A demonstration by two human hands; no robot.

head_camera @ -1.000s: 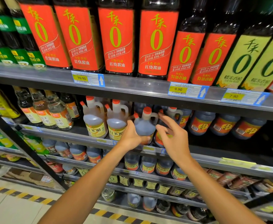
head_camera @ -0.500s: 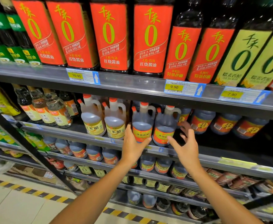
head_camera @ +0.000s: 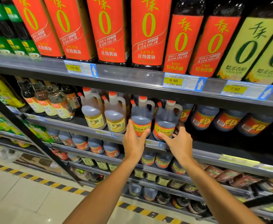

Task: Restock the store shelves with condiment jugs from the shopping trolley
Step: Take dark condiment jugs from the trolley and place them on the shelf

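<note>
Two dark vinegar jugs with red caps and handles stand upright side by side at the front of the middle shelf [head_camera: 213, 147]. My left hand [head_camera: 133, 140] wraps around the base of the left dark jug [head_camera: 141, 116]. My right hand [head_camera: 179, 143] grips the lower part of the right dark jug [head_camera: 165, 119], thumb on its label and fingers around its right side. Both jugs show yellow-and-red labels facing me. The shopping trolley is out of view.
Two pale vinegar jugs [head_camera: 114, 117] stand just left of my hands. Round dark bottles [head_camera: 203, 118] fill the shelf to the right. Tall red-labelled soy sauce bottles [head_camera: 148, 31] line the shelf above. Lower shelves hold more bottles. The floor has yellow-black hazard tape [head_camera: 55, 185].
The two dark jugs were turned so their labels face front. Both hands, which had come off briefly, now hold the jugs low down again; the view moved closer.
</note>
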